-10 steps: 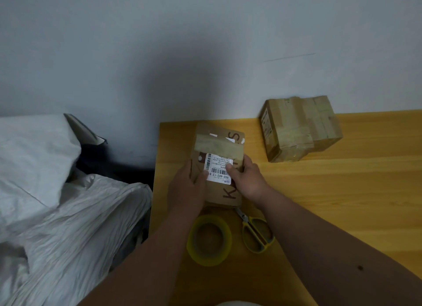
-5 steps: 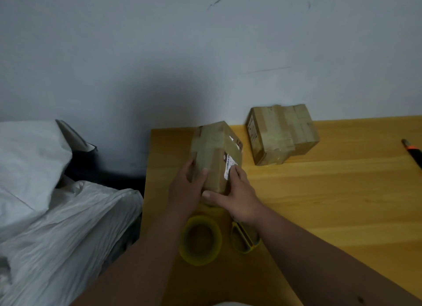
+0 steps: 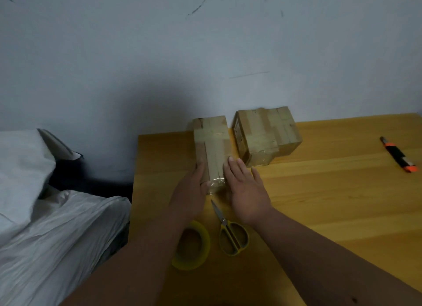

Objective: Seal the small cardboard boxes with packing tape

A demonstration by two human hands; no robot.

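Observation:
A small cardboard box (image 3: 212, 145) with a cross of tape on its top lies on the wooden table (image 3: 319, 203) near the back left corner. My left hand (image 3: 190, 191) holds its left side, thumb on the top face. My right hand (image 3: 244, 189) lies flat against its right side with straight fingers. A second taped box (image 3: 266, 137) stands just to the right, by the wall. A yellow roll of packing tape (image 3: 194, 246) lies near the table's front, partly under my left forearm. Yellow-handled scissors (image 3: 229, 232) lie beside the roll.
An orange and black utility knife (image 3: 398, 154) lies at the far right of the table. White crumpled bags or sheets (image 3: 45, 214) fill the space left of the table. A pale wall runs behind the table.
The box has been turned over: the label face is gone and a taped face is up. It now lies flat, further back, close to the second box. My right hand has opened flat.

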